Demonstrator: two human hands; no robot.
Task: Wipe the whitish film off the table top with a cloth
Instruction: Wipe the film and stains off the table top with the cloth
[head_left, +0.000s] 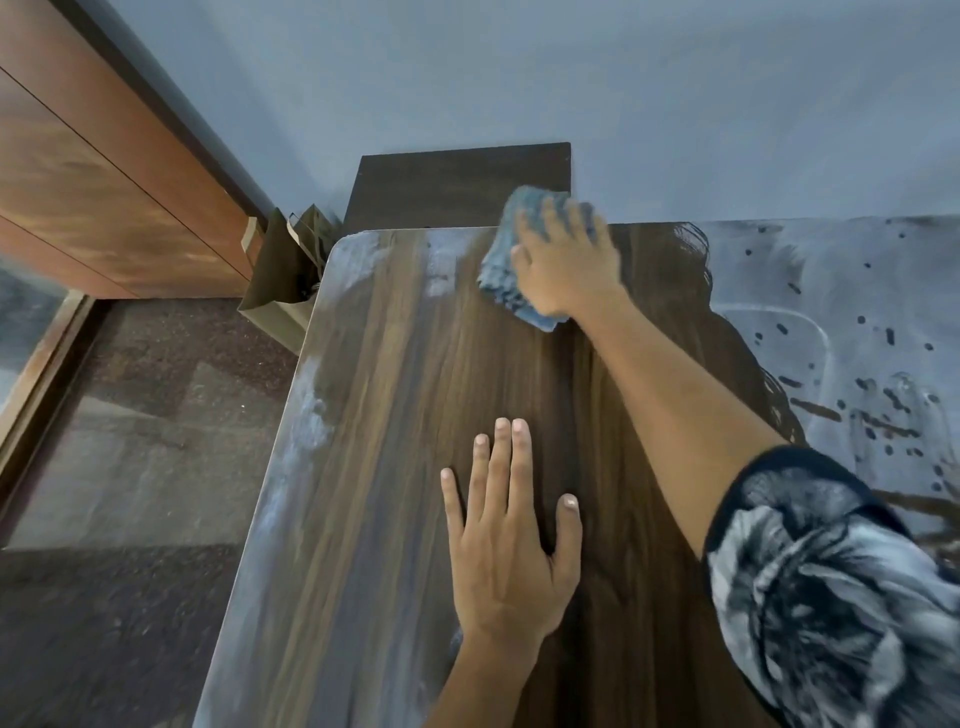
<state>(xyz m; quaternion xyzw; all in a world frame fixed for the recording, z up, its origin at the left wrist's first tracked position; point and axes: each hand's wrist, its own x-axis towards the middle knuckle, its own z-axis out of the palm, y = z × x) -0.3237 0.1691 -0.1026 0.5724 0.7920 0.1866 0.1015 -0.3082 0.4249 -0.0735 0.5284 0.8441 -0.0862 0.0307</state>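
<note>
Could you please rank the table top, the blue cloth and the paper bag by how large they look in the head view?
1. table top
2. blue cloth
3. paper bag; partly hidden by the table, so its place below the cloth is unsure.

Home room, wooden cabinet, painted wall

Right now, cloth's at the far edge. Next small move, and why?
Probably sweep the right hand with the blue cloth leftward along the far edge. A whitish patch sits just left of the cloth, with more film at the far-left corner, while the wood under and near the flat left hand already looks dark and clean. The heavy film on the right can follow.
</note>
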